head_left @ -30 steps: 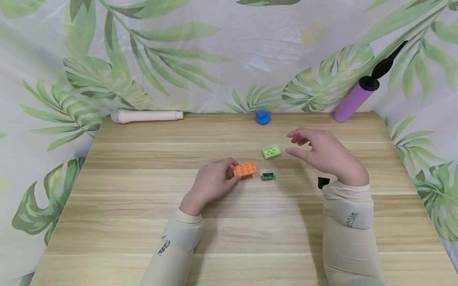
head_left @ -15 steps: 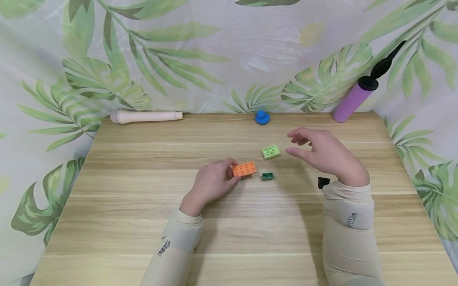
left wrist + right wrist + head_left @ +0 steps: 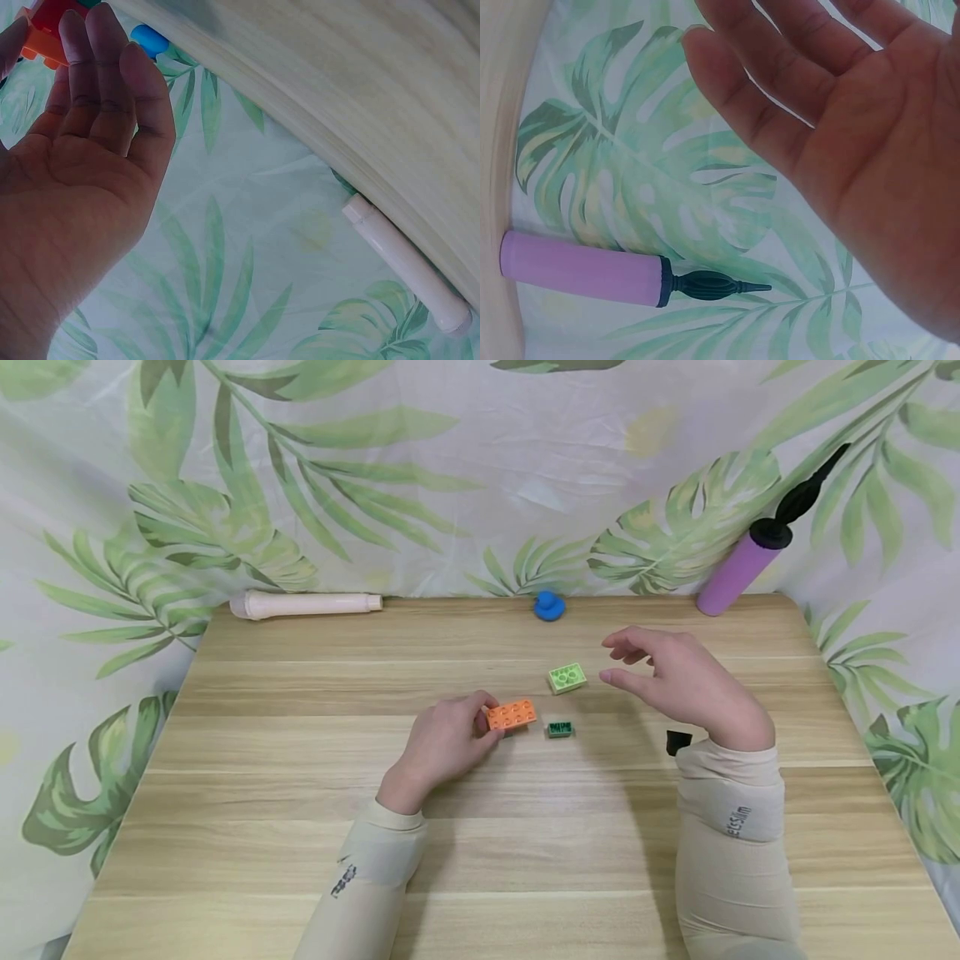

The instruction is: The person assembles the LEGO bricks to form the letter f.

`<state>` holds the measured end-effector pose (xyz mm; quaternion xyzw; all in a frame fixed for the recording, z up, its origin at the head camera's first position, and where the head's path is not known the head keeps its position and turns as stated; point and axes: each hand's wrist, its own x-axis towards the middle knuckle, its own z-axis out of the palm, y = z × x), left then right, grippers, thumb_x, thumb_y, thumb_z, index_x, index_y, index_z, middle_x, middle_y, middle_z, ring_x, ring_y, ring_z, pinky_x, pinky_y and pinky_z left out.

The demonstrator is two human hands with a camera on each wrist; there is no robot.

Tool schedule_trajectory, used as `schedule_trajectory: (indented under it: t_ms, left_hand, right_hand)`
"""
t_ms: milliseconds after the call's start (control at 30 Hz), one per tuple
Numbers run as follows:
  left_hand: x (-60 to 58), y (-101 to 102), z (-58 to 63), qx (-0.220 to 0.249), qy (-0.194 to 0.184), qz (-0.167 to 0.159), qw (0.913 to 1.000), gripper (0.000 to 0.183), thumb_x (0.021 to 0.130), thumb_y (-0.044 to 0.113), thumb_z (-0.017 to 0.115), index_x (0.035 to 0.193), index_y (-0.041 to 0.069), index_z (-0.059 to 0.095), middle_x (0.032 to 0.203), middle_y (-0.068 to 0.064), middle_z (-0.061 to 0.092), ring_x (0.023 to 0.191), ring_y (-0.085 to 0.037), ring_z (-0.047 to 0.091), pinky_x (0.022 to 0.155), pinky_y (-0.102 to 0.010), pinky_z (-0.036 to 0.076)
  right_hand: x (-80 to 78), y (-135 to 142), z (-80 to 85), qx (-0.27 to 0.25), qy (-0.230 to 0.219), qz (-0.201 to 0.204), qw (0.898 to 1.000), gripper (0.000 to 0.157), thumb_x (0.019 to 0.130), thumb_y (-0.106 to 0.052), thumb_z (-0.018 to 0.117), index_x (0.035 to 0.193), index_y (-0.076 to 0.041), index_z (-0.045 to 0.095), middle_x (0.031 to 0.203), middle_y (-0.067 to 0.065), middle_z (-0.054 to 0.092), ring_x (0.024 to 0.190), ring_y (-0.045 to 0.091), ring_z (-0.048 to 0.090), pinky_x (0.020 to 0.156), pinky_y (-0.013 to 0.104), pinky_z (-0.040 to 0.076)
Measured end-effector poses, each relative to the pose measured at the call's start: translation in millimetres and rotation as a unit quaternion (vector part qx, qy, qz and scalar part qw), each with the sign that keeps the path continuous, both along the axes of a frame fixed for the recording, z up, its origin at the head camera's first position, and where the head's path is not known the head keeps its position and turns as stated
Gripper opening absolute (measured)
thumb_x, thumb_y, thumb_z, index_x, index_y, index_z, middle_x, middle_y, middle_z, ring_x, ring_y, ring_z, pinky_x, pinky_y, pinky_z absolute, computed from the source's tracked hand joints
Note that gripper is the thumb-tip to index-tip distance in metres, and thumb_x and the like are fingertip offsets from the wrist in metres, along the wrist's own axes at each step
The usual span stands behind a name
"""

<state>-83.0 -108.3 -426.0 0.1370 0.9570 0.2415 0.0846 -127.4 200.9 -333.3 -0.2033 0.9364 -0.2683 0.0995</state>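
Observation:
My left hand (image 3: 450,737) pinches an orange toy building brick (image 3: 512,715) between thumb and fingers, studs upward in the head view. The left wrist view shows a red brick (image 3: 54,13) joined to it, with a bit of green (image 3: 88,2) beyond at the frame edge. Right of the orange brick lies a small dark green brick (image 3: 559,729), hollow side up. A light green brick (image 3: 567,677) also lies hollow side up, farther back. My right hand (image 3: 678,681) hovers just right of the light green brick, fingers loosely bent and holding nothing.
Along the back edge of the wooden table (image 3: 300,860) are a pale pink microphone-shaped stick (image 3: 311,604), a blue rounded toy (image 3: 550,606) and a purple hand pump (image 3: 738,572) leaning on the leaf-print cloth. A small black piece (image 3: 678,742) lies beside the right sleeve.
Nearly nothing differs. Both hands keep their places, and the orange brick stays in the left hand; the whole view shifts very slightly to the left.

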Motion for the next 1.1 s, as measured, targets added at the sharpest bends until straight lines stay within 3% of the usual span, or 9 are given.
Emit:
schedule_trajectory:
  t_ms: [733,833,967,1100]
  left_hand:
    - [-0.3,-1,-0.2,0.002,0.004,0.000,1.0000,0.032,0.096,0.031,0.078,0.123,0.015,0.070,0.081,0.006,0.066,0.064,-0.012,0.055,0.060,-0.029,0.044]
    - [-0.5,-1,0.0,0.000,0.003,0.002,1.0000,0.032,0.096,0.031,0.078,0.123,0.016,0.070,0.082,0.006,0.066,0.064,-0.012,0.055,0.060,-0.029,0.044]
    - [-0.4,-1,-0.3,0.000,0.003,0.002,1.0000,0.032,0.096,0.031,0.078,0.122,0.016,0.070,0.082,0.006,0.067,0.065,-0.012,0.056,0.060,-0.029,0.044]
    - [-0.4,0,-0.2,0.002,0.005,0.000,1.0000,0.031,0.096,0.031,0.079,0.121,0.016,0.070,0.082,0.006,0.067,0.066,-0.012,0.056,0.061,-0.029,0.045]
  right_hand:
    - [-0.6,-3,0.1,0.029,-0.021,0.009,0.999,0.039,0.103,-0.027,0.070,0.137,-0.009,0.066,0.124,0.012,0.074,0.119,0.031,0.069,0.100,0.055,0.051]
    - [-3.3,-12,-5.7,0.047,-0.030,0.020,0.998,0.041,0.102,-0.023,0.070,0.139,-0.007,0.064,0.125,0.015,0.074,0.119,0.034,0.068,0.102,0.056,0.052]
    - [-8.0,-34,-22.1,0.063,-0.048,0.070,0.994,0.043,0.098,-0.018,0.074,0.138,-0.004,0.065,0.122,0.017,0.075,0.116,0.036,0.070,0.101,0.054,0.054]
    - [-11.6,-52,-40.3,0.083,-0.083,0.109,0.987,0.040,0.093,-0.017,0.079,0.131,-0.007,0.069,0.110,0.013,0.076,0.103,0.029,0.071,0.095,0.049,0.055]
